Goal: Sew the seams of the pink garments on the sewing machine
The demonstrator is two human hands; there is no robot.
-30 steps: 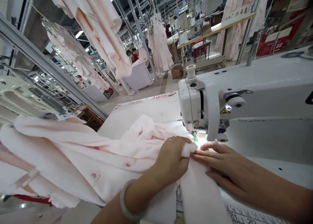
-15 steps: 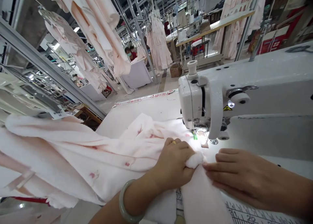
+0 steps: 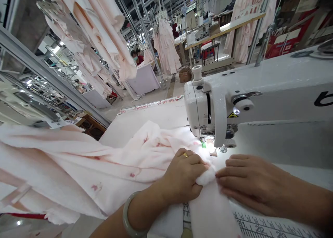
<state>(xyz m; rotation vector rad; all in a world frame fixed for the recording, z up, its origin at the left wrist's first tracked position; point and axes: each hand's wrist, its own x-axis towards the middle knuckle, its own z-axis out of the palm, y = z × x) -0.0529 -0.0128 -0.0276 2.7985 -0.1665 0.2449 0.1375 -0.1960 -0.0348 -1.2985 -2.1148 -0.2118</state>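
Pale pink plush fabric (image 3: 125, 161) with small reddish motifs spreads over the left of the table and runs toward the lit needle area of a white sewing machine (image 3: 200, 109). My left hand (image 3: 183, 175), with a ring and a bangle, is closed on a bunched fold of it just in front of the presser foot. Close by on the right, my right hand (image 3: 249, 182) pinches the fabric's edge between thumb and fingers. A strip of the same fabric (image 3: 213, 210) hangs toward me from between the hands. The needle's tip is lost in glare.
A printed measuring scale (image 3: 260, 224) runs along the table's front edge. Pink garments (image 3: 104, 26) hang from rails at upper left. Metal posts (image 3: 148, 37) rise behind the table (image 3: 145, 115). Farther back, a person (image 3: 139, 58) sits at a white workstation.
The view has shifted slightly, so the machine appears a little farther left. Both hands keep their hold on the fabric, and the bunched fold sits slightly lower between them.
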